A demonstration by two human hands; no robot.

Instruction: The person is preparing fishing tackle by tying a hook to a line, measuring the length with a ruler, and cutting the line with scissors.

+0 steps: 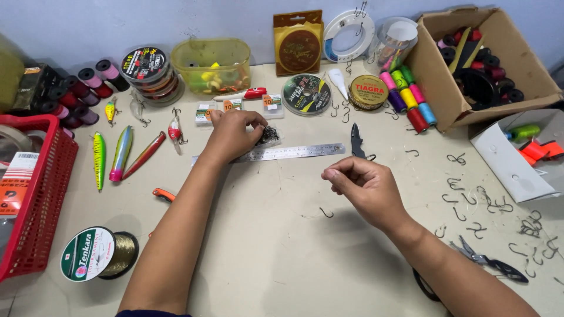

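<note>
Cluttered beige table (264, 258), pale blue wall (235, 17); loose hooks (470, 199) at right.

Left hand (232, 134) reaches forward — fingers curled; right hand (364, 185) pinched shut.

On the pale table (270, 258), the left hand (232, 135) reaches forward, its fingertips in a small clear packet of dark fish hooks (269, 135) just behind a flat steel ruler (288, 152). The right hand (361, 185) hovers closed, thumb and forefinger pinched together, above a single dark hook (326, 212) lying on the table. Long painted fishing lures (122, 154) lie to the left near a red plastic basket (41, 199); loose hooks (470, 196) scatter to the right, beside small grey pliers (487, 261).
</note>
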